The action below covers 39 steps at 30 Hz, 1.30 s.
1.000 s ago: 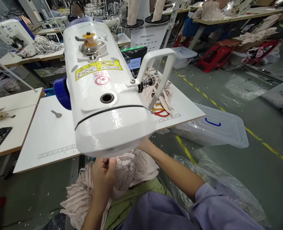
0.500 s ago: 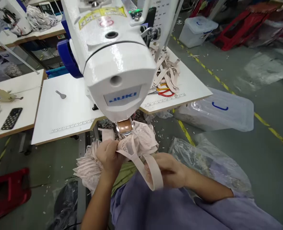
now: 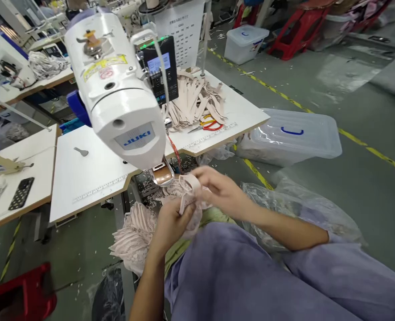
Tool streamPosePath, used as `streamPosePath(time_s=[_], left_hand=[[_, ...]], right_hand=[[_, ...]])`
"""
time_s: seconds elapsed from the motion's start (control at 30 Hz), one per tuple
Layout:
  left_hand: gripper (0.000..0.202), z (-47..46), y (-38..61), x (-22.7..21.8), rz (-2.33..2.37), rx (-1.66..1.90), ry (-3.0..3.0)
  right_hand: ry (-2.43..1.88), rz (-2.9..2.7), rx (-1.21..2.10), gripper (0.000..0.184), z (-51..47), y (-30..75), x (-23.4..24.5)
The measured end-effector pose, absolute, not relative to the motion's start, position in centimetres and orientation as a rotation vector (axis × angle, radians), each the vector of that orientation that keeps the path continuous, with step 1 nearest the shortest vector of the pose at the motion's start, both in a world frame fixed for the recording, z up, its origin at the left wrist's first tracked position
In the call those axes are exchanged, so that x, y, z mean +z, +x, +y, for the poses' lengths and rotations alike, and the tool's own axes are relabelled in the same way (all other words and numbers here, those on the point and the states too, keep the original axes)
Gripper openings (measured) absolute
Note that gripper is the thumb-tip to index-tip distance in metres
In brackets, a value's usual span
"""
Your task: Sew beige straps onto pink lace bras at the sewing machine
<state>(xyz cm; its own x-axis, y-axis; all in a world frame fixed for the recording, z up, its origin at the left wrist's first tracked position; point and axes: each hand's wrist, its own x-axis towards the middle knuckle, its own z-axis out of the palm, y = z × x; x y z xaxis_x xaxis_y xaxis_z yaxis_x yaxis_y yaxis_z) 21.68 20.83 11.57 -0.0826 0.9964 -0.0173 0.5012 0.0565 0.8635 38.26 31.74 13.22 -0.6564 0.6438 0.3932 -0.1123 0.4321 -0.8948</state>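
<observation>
In front of the sewing machine's needle area, a pale pink lace bra (image 3: 174,189) is between my hands. My left hand (image 3: 170,223) is closed on it, thumb pressed against the fabric. The bra's strap (image 3: 192,183) curls up in a loop, with my right hand (image 3: 219,189) closed on it; these fingers are slightly blurred. The white sewing machine (image 3: 130,120) stands just beyond, its metal guard close to the lace. Left of my left wrist hangs a thick bundle of similar lace pieces (image 3: 133,238).
On the white table lie a pile of pink straps (image 3: 197,96), red-and-yellow-handled snips (image 3: 211,126) and a small grey tool (image 3: 81,152). A phone (image 3: 21,193) rests on the left table. A lidded plastic bin (image 3: 291,133) and plastic bags (image 3: 277,223) are at right.
My hands have come closer together, and my right hand has moved up toward the machine with the strap. The long strap loop is now smaller and higher. The head view has shifted.
</observation>
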Motion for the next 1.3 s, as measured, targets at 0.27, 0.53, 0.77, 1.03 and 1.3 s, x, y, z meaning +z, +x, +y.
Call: streamPosePath(time_s=[0.27,0.53,0.77,1.03,1.3], left_hand=[[0.053,20.5,24.7,10.7,0.969,1.011,0.807],[0.055,20.3,25.3,10.1,0.901,0.994,0.722],[0.068,20.9,25.1,8.8,1.069,0.866,0.868],[0.043,20.4,21.1,2.1,1.543,0.783,1.096],[0.017,16.4,14.8,-0.2,1.979,0.961,0.995]], right_hand=[[-0.594,-1.535,2.094,0.019,36.0,36.7,13.8],[-0.601,-1.563,2.123,0.016,35.6,37.5,14.5],[-0.527,-1.587,2.087,0.023,35.9,37.6,14.1],[-1.185,-1.082,1.805,0.024,42.2,39.7,3.2],[-1.271,-1.092,1.238,0.028,50.1,46.9,1.2]])
